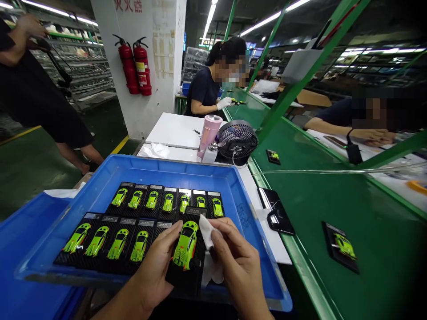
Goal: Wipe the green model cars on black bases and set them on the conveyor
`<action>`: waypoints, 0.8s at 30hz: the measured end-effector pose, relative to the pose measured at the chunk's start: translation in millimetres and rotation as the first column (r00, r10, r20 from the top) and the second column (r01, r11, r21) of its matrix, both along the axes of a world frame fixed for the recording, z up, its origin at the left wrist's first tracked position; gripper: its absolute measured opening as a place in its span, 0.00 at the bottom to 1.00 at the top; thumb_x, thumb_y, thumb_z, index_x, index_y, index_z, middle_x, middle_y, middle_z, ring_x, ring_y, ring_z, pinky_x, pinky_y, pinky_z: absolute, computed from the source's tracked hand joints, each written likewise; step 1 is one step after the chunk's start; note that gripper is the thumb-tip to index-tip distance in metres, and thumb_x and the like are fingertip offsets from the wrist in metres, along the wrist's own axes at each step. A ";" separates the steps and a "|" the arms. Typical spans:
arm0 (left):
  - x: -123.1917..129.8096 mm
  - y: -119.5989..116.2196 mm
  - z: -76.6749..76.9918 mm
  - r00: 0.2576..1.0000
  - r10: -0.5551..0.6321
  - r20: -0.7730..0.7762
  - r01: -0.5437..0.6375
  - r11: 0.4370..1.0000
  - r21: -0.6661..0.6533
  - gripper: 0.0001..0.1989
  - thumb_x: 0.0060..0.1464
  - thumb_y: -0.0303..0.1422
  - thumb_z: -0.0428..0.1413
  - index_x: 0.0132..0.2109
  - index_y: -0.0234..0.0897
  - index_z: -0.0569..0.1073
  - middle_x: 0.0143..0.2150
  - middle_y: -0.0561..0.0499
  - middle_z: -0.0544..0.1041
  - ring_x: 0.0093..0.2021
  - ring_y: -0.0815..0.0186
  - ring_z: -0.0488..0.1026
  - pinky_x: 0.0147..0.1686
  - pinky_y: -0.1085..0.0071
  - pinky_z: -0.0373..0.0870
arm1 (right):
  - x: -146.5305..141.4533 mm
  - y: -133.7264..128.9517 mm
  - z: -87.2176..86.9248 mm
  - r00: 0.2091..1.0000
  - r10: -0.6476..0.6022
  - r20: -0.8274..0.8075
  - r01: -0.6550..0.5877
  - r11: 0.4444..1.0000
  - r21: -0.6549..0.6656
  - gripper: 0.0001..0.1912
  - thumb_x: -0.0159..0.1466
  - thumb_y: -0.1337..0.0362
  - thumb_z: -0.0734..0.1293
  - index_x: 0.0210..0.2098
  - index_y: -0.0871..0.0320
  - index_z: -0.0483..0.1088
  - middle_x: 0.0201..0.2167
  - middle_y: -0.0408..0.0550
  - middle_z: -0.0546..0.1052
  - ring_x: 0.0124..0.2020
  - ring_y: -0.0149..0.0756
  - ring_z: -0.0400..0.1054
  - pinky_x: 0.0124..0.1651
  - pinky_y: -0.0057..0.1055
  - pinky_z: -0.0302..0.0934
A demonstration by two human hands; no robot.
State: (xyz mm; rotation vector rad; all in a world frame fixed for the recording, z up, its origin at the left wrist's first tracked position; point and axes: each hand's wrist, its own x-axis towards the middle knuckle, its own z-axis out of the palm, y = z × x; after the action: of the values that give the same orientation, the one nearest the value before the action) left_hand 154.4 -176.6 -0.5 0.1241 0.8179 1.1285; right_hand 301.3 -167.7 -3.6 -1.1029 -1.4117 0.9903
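My left hand [155, 266] grips the left edge of a black base that carries a lime green model car [186, 245]. Pinched in the fingers of my right hand [235, 260] is a white cloth [207, 231], which lies against the right side of the base, near its top corner. Beneath and beyond my hands, a blue tray [235, 180] holds two rows of similar green cars on black bases, such as the car [78, 238] at the lower left. The base's lower right part is partly behind the cloth.
A pink bottle [209, 135] and a black fan [237, 140] stand behind the tray. On the right runs a green conveyor belt [300, 186] with boxed cars [343, 246]. A black phone-like object [276, 211] lies beside it. Other people are around.
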 end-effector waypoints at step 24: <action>-1.6 -15.5 0.3 0.903 0.244 -0.353 -0.268 0.963 -0.021 0.20 0.53 0.35 0.60 0.54 0.44 0.71 0.65 0.54 0.64 0.66 0.60 0.54 0.63 0.66 0.54 | -15.4 -23.2 -4.8 0.819 -0.221 0.529 -0.161 0.797 0.582 0.23 0.66 0.73 0.57 0.59 0.57 0.64 0.31 0.51 0.68 0.31 0.35 0.67 0.38 0.36 0.70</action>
State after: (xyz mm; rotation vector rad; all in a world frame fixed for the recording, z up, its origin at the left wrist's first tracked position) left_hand 152.8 -192.0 -0.2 0.1644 1.2158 1.3457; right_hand 285.9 -190.8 -8.4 -0.9464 -2.0067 0.0928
